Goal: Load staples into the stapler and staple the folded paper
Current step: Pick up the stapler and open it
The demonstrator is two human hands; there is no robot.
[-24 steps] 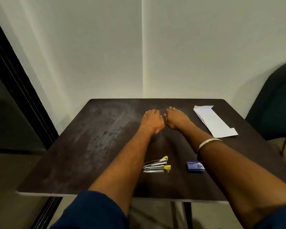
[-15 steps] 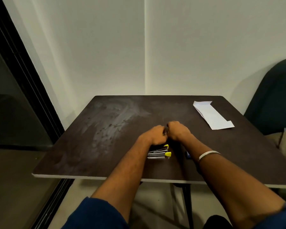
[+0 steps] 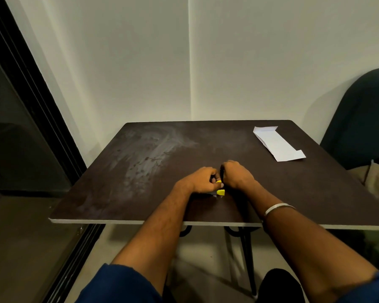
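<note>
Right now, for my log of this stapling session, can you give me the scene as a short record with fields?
left hand: curled over the stapler, seems to grip it
right hand: closed, beside the left; what it holds is hidden
stapler: mostly covered, yellow tips show
folded paper: flat at far right of table, untouched
table: dark, smudged top
staples: none visible

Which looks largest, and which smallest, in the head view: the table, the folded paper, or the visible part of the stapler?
1. Table, by far the largest.
2. Paper, farther from the camera, yet clearly bigger than what shows of the stapler.
3. Stapler: only its yellow tips show beside the left hand, so its full size is hidden.
</note>
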